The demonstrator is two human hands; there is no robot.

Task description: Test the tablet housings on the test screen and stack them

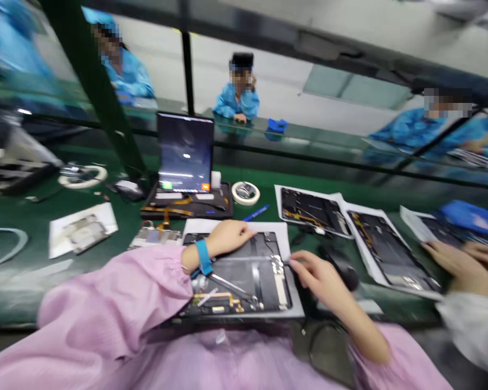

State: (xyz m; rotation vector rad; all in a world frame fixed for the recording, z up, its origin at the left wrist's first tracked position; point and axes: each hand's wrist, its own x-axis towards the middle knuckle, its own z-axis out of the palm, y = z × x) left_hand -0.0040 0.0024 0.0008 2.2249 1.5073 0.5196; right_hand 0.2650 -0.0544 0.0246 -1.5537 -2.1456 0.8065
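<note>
A black tablet housing [231, 271] lies on a white sheet [282, 235] in front of me, with orange flex cables and metal-coloured parts along its edges. My left hand [230, 236], a blue strap on its wrist, reaches over the upper part of the housing. Its fingers are bent and close together; anything in them is hidden. At the right edge of the housing, my right hand [315, 271] pinches with thumb and forefinger at a small dark thing too blurred to name. Tweezers [231, 284] lie across the housing below my left wrist.
A lit tablet screen [186, 154] stands upright behind. A tape roll [246, 193] and a blue pen [257, 213] lie near it. More housings [390, 246] sit at right, beside a co-worker's hand [459, 265]. A metal part on paper [85, 233] is at left.
</note>
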